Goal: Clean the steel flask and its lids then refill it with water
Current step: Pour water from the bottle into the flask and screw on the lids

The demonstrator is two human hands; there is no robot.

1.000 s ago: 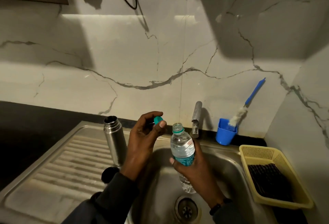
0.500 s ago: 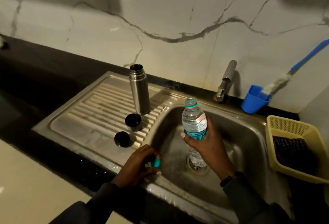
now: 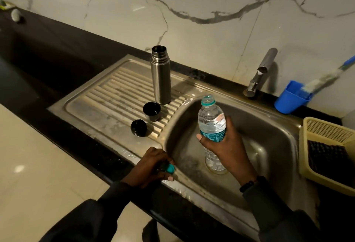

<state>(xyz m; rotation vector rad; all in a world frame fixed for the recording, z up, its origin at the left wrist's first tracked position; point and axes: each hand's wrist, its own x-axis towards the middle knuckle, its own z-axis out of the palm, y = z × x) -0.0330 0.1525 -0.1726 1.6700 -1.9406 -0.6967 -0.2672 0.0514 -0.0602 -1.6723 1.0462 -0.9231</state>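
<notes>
— Holding the water bottle (image 3: pixel 211 124) upright over the sink basin (image 3: pixel 269 136), are you? Why there?

— Its cap is off, so my right hand (image 3: pixel 226 145) keeps it level, fingers (image 3: pixel 199 137) wrapped round the label band. If any water slops out, it falls into the basin and not on the desk (image 3: pixel 63 63).

— And the other hand?

— My left hand (image 3: pixel 151 166) sits at the sink's front rim with the teal cap (image 3: pixel 170 168) pinched in its curled fingers. I judge it best kept there, or put down on the rim, so it stays out of the way of the pour.

— Where is the steel flask (image 3: pixel 161 74)?

— Standing upright on the ribbed drainboard (image 3: pixel 107 97), near its back edge, mouth open and nothing touching it. Open and upright is how it needs to be to take water.

— Its lids?

— Both lie on the drainboard just in front of it: the cup lid (image 3: pixel 152 111) nearest the flask's foot, open side up, and the black stopper (image 3: pixel 138 127) a little nearer to me. They sit apart from each other.

— So what is left, by your reckoning?

— From how things lie, the washing looks finished and refilling is the step in hand. The flask's mouth is narrow, so the bottle must be brought close over it and tipped slowly.

— Anything else about?

— A tap (image 3: pixel 259 74) at the back, a blue cup (image 3: pixel 290 97) with a brush (image 3: pixel 326 76) leaning in it, and a yellow basket (image 3: pixel 315 126) to the right.
</notes>
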